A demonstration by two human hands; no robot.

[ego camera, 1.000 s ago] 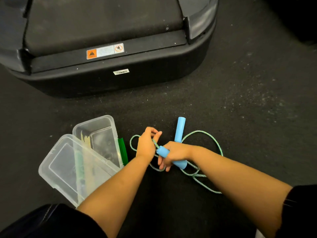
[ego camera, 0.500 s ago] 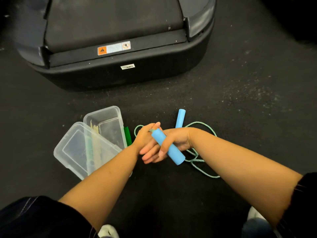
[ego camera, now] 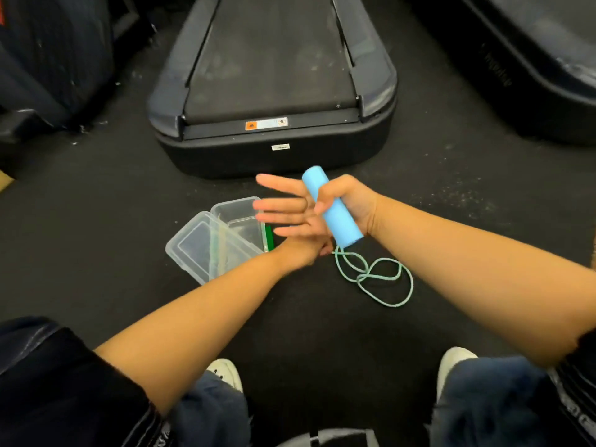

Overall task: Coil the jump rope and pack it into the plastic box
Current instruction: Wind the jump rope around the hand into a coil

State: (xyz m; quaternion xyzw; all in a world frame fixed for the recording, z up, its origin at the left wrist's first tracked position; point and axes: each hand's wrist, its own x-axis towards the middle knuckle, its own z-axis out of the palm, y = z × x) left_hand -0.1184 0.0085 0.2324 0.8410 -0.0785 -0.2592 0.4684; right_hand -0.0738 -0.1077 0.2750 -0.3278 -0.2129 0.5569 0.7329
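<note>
My right hand (ego camera: 346, 201) grips one light-blue foam handle (ego camera: 333, 209) of the jump rope, thumb across it and fingers spread flat to the left. It is raised above the floor. The green rope (ego camera: 375, 277) hangs from the handle's lower end and lies in loose loops on the floor below my right forearm. My left hand (ego camera: 304, 250) sits under those spread fingers, mostly hidden, its fingertips beside the rope's top. The second handle is out of sight. The clear plastic box (ego camera: 237, 204) lies open on the floor to the left, with its lid (ego camera: 190, 240) and green latch (ego camera: 268, 237).
A black treadmill (ego camera: 274, 91) ends just beyond my hands. Another machine (ego camera: 532, 75) stands at the right and dark equipment (ego camera: 48, 59) at the left. My white shoes (ego camera: 225, 372) (ego camera: 454, 359) and knees fill the bottom, on black rubber floor.
Both hands rose off the floor and the handle in my right hand tipped upright. The second handle that lay on the floor is gone from view. Fewer rope loops lie on the floor.
</note>
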